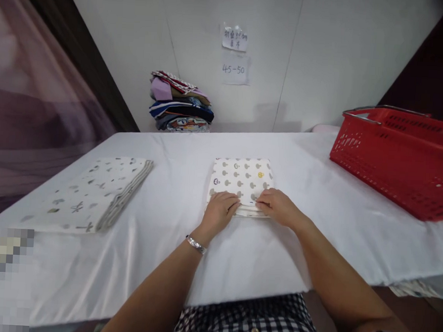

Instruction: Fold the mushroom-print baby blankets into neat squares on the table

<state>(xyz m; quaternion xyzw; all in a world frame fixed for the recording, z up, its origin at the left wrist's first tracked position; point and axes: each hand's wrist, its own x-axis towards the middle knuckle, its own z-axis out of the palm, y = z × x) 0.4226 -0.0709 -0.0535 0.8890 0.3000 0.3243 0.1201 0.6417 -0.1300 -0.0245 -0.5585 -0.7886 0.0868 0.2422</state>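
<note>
Both hands press flat on a small folded cloth (241,183) in the middle of the tabletop (175,193). The left hand (220,210) and right hand (277,206) lie on its near edge, fingers down, gripping nothing.

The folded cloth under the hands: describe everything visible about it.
The folded cloth is cream-white fabric printed with grey mushroom-like shapes, one yellow and one dark. It is folded into a flat, roughly square pad, several layers showing at its near edge. It lies flat mid-table on the white table cover. The left hand and right hand both press on its near edge.
</note>
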